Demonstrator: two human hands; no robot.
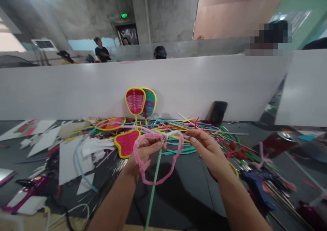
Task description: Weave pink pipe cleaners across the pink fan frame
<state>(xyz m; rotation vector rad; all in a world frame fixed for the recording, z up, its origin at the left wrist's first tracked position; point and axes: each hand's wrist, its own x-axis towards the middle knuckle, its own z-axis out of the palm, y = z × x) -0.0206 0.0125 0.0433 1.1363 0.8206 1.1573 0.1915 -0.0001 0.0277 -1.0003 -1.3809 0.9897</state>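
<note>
- Partition [102,91]: pale; runs along the far side of the table.
- Table [189,190]: dark, littered with materials.
- Stem pile [178,123]: loose, mixed colours, beyond the hands.
- Loop [136,156]: pink, fuzzy, held above the table between the hands; its left side passes in front of the left hand.
- Left hand [147,151]: thumb and finger pinch the top of the loop, by the join.
- Right hand [209,152]: just right of the loop, thumb and forefinger close to each other; cannot tell whether they grip an end.
- Fans [135,103]: two, yellow-rimmed, upright by the partition.
- Green stem [151,200]: thin; crosses the loop's top, hangs down over its lower rim.
- Join [164,135]: smallest. Step in hand, as judged: binding green stem to loop. Next move seems to call for a steady left pinch while the right fingers draw the short end tight.
</note>
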